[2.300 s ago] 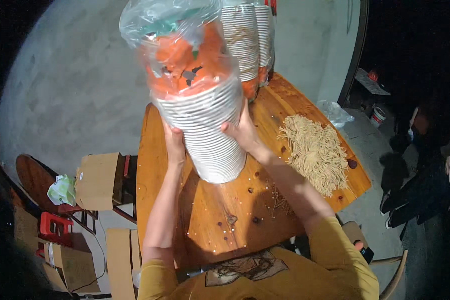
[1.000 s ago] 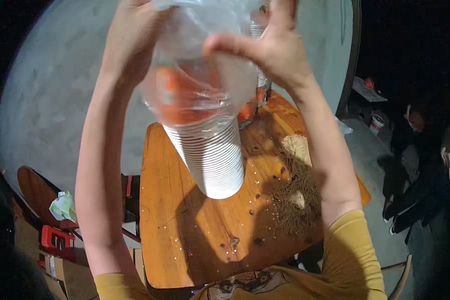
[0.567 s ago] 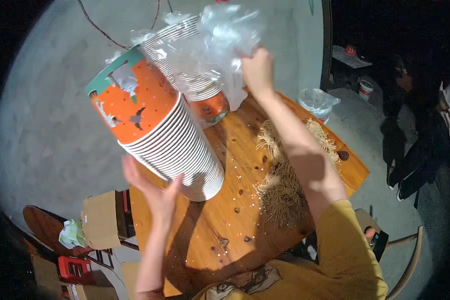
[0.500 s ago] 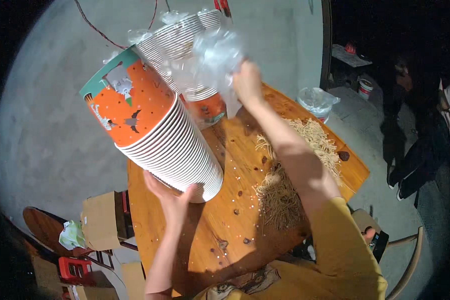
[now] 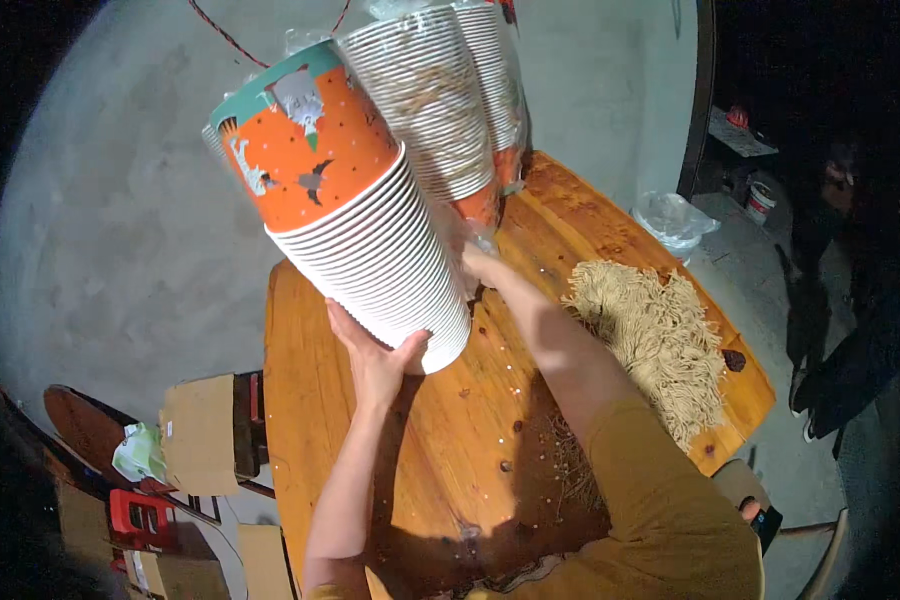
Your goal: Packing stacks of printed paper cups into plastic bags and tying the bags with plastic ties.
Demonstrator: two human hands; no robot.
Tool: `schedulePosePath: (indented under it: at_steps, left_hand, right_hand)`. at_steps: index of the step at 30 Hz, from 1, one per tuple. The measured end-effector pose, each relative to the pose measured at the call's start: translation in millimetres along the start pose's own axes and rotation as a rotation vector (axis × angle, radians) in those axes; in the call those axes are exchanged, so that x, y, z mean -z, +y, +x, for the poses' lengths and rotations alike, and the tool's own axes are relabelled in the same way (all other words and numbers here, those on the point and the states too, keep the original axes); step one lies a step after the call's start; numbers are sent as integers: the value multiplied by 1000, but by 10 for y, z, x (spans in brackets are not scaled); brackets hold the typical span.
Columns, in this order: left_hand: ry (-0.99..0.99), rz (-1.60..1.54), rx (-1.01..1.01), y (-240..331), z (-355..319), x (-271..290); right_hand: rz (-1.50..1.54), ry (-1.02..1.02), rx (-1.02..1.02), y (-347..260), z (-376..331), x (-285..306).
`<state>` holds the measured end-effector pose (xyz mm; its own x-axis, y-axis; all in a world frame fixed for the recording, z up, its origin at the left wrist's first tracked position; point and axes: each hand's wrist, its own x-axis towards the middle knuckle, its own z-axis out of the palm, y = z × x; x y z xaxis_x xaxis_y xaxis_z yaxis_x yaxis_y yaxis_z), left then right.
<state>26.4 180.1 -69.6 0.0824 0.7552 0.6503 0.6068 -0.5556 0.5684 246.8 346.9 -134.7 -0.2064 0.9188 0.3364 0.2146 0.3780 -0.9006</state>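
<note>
A tall, tilted stack of nested paper tubs (image 5: 370,250) stands in front of me, white rims toward me. Its far end shows an orange tub with a teal band and cartoon figures. My left hand (image 5: 375,365) grips the stack near its lower end, thumb on one side and fingers on the other. Beside the stack's right flank is my right hand (image 5: 478,265), its fingers mostly hidden behind the tubs and some clear plastic film (image 5: 482,240). More stacks of tubs (image 5: 420,100) in clear plastic bags stand behind.
On the right of the wooden table (image 5: 320,440) lies a heap of pale noodle-like strands (image 5: 650,340), with a dark lump (image 5: 733,360) by the edge. White bits dot the tabletop. Cardboard boxes (image 5: 198,435) and a red stool (image 5: 140,515) sit lower left; a plastic-covered bucket (image 5: 675,225) stands beyond.
My right hand has come down from the crumpled clear plastic above to the side of the stack. The tubs and my left hand sit higher and farther right in view.
</note>
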Motion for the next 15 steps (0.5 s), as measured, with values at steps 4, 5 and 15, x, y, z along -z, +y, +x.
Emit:
schedulePosePath:
  at_steps: [4, 5, 15]
  left_hand:
    - [39, -41, -65, -47, 156, -111]
    - [38, -51, -64, -29, 180, -155]
    - [75, 16, -89, 1, 264, -323]
  right_hand:
    - [745, 92, -561, -328, -205, 64]
    - [752, 160, -559, -392, -253, 76]
    - [-653, 387, -408, -972, -511, 243]
